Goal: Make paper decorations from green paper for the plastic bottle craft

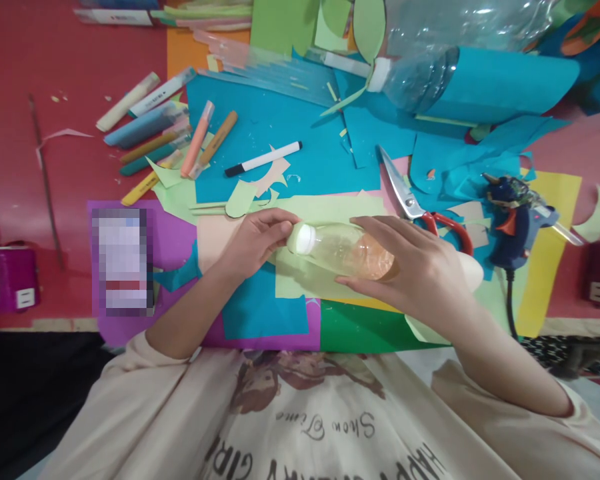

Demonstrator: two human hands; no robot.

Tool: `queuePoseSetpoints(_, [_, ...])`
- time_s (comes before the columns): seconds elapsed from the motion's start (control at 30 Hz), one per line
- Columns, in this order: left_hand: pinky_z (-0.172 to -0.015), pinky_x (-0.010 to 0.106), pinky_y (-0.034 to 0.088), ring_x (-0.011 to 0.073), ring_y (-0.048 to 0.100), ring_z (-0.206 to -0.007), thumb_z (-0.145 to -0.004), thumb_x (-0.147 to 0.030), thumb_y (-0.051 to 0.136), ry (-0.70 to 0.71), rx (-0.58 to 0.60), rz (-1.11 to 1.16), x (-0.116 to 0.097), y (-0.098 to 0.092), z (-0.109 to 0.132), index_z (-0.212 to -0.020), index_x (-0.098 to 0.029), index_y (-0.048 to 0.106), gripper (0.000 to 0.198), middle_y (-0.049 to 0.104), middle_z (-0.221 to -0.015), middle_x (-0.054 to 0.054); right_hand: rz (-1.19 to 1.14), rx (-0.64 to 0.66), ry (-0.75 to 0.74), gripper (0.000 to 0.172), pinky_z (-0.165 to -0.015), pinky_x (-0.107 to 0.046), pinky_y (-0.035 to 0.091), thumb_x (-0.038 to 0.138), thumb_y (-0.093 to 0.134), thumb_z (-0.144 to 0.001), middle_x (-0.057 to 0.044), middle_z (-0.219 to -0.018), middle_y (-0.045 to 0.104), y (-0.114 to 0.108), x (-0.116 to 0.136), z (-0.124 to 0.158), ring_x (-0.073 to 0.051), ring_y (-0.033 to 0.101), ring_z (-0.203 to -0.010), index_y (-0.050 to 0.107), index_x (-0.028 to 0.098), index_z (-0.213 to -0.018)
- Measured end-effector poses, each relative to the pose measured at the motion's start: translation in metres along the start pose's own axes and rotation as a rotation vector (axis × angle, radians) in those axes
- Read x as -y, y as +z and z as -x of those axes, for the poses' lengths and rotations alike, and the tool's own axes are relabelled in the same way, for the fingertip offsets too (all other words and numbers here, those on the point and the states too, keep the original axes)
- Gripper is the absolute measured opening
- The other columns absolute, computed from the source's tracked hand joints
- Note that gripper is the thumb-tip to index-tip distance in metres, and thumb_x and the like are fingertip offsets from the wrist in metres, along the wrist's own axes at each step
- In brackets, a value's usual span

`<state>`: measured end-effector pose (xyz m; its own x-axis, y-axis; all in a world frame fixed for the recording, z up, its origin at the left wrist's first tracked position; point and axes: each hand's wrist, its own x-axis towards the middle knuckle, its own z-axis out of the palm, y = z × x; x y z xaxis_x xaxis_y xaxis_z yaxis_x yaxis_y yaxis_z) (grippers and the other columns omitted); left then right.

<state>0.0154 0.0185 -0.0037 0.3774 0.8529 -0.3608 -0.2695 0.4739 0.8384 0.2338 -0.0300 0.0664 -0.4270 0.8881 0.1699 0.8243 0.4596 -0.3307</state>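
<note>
A clear plastic bottle (337, 245) with a white cap (305, 239) lies on its side over light green paper (300, 283), cap toward the left. My right hand (415, 267) is wrapped round its body, where peach-coloured paper shows by the fingers. At the cap end, my left hand (260, 243) has thumb and forefinger pinched together at a light green piece near the cap. Just beyond my right hand lie scissors (413, 203) with red handles, their blades partly open.
Markers (143, 127) lie at the upper left, a phone (123, 260) at the left. A glue gun (517, 223) with its cord sits at the right. A larger bottle (420, 80) with blue paper lies at the back. Paper scraps surround them.
</note>
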Motion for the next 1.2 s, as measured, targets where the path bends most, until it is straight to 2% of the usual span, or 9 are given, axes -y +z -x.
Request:
queuePoseSetpoints(0.33, [-0.046,0.018,0.044,0.0067,0.053,-0.050,-0.050,-0.045,0.086,-0.026,-0.040,0.098,-0.0007,0.0010,-0.0032,-0.063,-0.020,0.068,0.033,0.059,-0.057,-0.005,-0.005,-0.004,0.022,0.047,-0.070,-0.035,0.054,0.048,0.060,-0.082,-0.013,-0.103,0.071,-0.0002,0.0013,-0.0009,-0.026,0.069,-0.090,0.056,0.018,-0.117])
queuePoseSetpoints(0.7, [-0.048,0.019,0.042,0.0061,0.050,-0.050,-0.053,-0.042,0.084,-0.009,-0.068,0.069,-0.0001,0.0009,-0.0020,-0.062,-0.019,0.065,0.031,0.058,-0.058,-0.004,-0.011,0.004,0.014,0.048,-0.071,-0.035,0.054,0.047,0.060,-0.082,-0.013,-0.105,0.070,-0.0007,0.0007,-0.0006,-0.026,0.067,-0.093,0.055,0.017,-0.118])
queuePoseSetpoints(0.87, [-0.053,0.021,0.043,0.0076,0.052,-0.056,-0.061,-0.048,0.080,0.081,-0.060,-0.018,-0.0023,0.0018,-0.0001,-0.068,-0.020,0.065,0.033,0.057,-0.063,-0.003,0.032,0.008,-0.012,0.049,-0.069,-0.036,0.053,0.048,0.059,-0.082,-0.013,-0.105,0.069,-0.0012,-0.0008,-0.0021,-0.027,0.067,-0.092,0.054,0.018,-0.120])
queuePoseSetpoints(1.0, [-0.059,0.021,0.044,0.0088,0.053,-0.065,-0.070,-0.046,0.075,0.249,-0.124,-0.197,-0.0036,0.0003,0.0037,-0.076,-0.022,0.061,0.029,0.057,-0.073,-0.002,0.126,-0.027,-0.045,0.046,-0.069,-0.036,0.052,0.046,0.059,-0.083,-0.013,-0.102,0.070,0.0004,-0.0028,-0.0042,-0.026,0.066,-0.088,0.055,0.016,-0.118])
queuePoseSetpoints(1.1, [-0.061,0.021,0.044,0.0090,0.052,-0.066,-0.077,-0.042,0.070,0.336,-0.092,-0.292,-0.0019,-0.0013,0.0050,-0.074,-0.021,0.057,0.024,0.055,-0.072,-0.002,0.177,-0.051,-0.064,0.044,-0.071,-0.036,0.052,0.040,0.061,-0.083,-0.014,-0.101,0.069,0.0033,-0.0042,-0.0050,-0.027,0.065,-0.089,0.055,0.014,-0.117])
queuePoseSetpoints(1.2, [-0.063,0.023,0.044,0.0101,0.053,-0.069,-0.078,-0.043,0.068,0.351,-0.049,-0.327,0.0000,-0.0009,0.0038,-0.073,-0.021,0.057,0.025,0.056,-0.075,-0.001,0.224,-0.045,-0.068,0.042,-0.070,-0.036,0.051,0.036,0.061,-0.082,-0.015,-0.102,0.069,0.0056,-0.0050,-0.0052,-0.027,0.065,-0.090,0.054,0.013,-0.117])
